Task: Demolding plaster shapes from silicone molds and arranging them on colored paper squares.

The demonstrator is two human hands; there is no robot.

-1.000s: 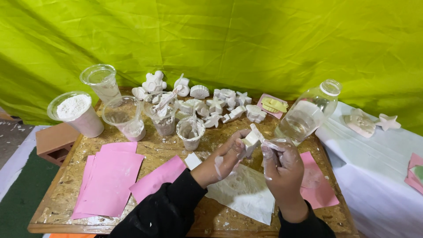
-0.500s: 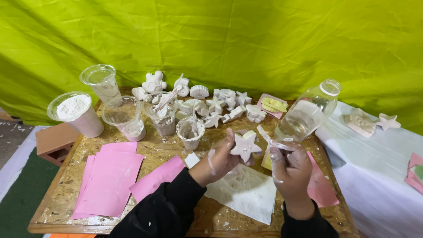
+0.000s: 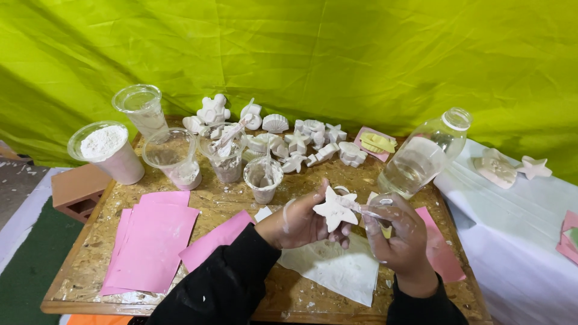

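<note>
My left hand (image 3: 299,221) holds a white plaster starfish (image 3: 335,207) up over the wooden table (image 3: 235,201). My right hand (image 3: 397,232) grips a thin white tool (image 3: 368,210) whose tip touches the starfish's right arm. Both hands are dusted with plaster. Under them lies a white sheet (image 3: 334,268). Behind them sits a group of white plaster casts (image 3: 301,141): shells, stars and flowers.
A cup of white powder (image 3: 108,150), several clear plastic cups (image 3: 171,153) and a small paste cup (image 3: 263,179) stand at left and centre. A tilted clear bottle (image 3: 421,156) leans at right. Pink sheets (image 3: 153,238) lie at front left. A white-covered surface (image 3: 512,229) holds more casts.
The left hand has turned the starfish so its face shows and lifted it slightly. The right hand brought the thin tool against the starfish.
</note>
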